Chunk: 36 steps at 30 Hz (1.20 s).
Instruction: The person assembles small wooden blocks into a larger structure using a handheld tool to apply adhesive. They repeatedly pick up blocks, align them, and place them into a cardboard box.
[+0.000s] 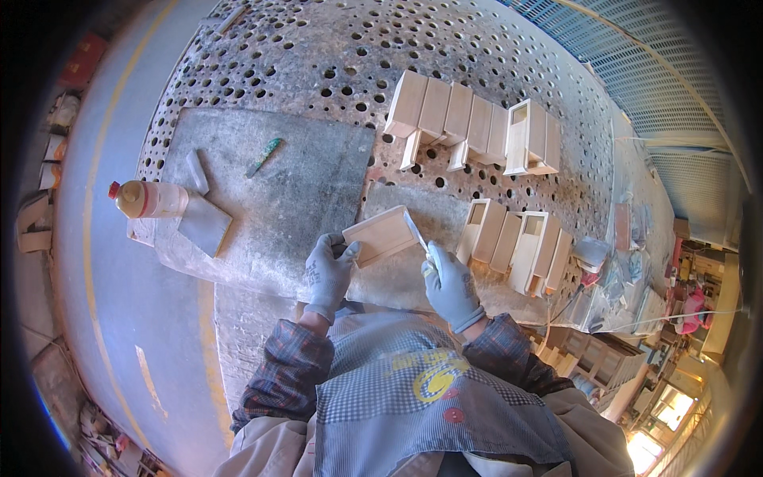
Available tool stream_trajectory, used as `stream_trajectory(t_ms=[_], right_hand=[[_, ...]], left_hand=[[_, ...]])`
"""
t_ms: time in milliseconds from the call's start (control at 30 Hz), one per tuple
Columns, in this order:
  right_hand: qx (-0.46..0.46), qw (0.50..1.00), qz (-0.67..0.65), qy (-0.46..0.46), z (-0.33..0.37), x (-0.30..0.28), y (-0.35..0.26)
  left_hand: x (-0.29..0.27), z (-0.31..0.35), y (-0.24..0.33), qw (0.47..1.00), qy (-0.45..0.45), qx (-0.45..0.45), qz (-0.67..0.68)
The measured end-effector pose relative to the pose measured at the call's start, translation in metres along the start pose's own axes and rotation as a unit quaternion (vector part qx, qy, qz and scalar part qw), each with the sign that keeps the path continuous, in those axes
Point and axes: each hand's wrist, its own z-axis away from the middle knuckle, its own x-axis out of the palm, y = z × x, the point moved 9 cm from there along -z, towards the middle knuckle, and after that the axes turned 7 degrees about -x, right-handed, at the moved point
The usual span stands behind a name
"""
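Both my hands wear grey gloves. My left hand grips the left end of a pale wooden box-like piece, its thumb along the near side, and holds it tilted above the bench. My right hand is closed round a putty knife, whose thin pale blade lies against the right end of the piece. To the right of my hands, similar wooden pieces stand in a short row, some showing open hollows. A longer row of such pieces stands farther back.
The bench has a top full of round holes, partly covered by a dark sheet. On its left are a bottle with a red cap, a square board, a grey block and a green-handled tool. Plastic bags lie at right.
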Motion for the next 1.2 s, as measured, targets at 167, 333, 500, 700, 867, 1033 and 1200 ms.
stream_trajectory(t_ms=[167,333,500,700,867,1033,1200], right_hand=[[0.000,1.000,0.012,0.018,0.000,-0.001,-0.003],[-0.004,1.000,0.028,-0.007,-0.002,0.008,0.001],[0.185,0.901,-0.376,-0.112,-0.001,0.030,0.046],[0.315,0.752,-0.542,-0.205,0.011,0.041,0.054],[0.235,0.902,-0.345,-0.110,0.010,0.018,0.023],[0.085,0.956,-0.229,0.166,0.050,-0.121,0.020],[0.193,0.899,0.146,0.366,0.149,-0.250,0.144]], left_hand=[[0.001,-0.001,-0.001,1.000,-0.007,-0.019,0.003],[0.002,-0.002,-0.003,1.000,-0.008,-0.016,0.017],[0.002,-0.003,-0.002,1.000,-0.013,-0.006,-0.001],[0.000,-0.006,-0.009,0.993,-0.034,-0.010,0.110],[-0.006,-0.009,-0.026,0.991,-0.077,-0.050,0.099],[-0.029,-0.003,-0.006,0.996,-0.070,-0.026,0.056],[0.007,0.041,0.078,0.832,0.067,0.335,-0.438]])
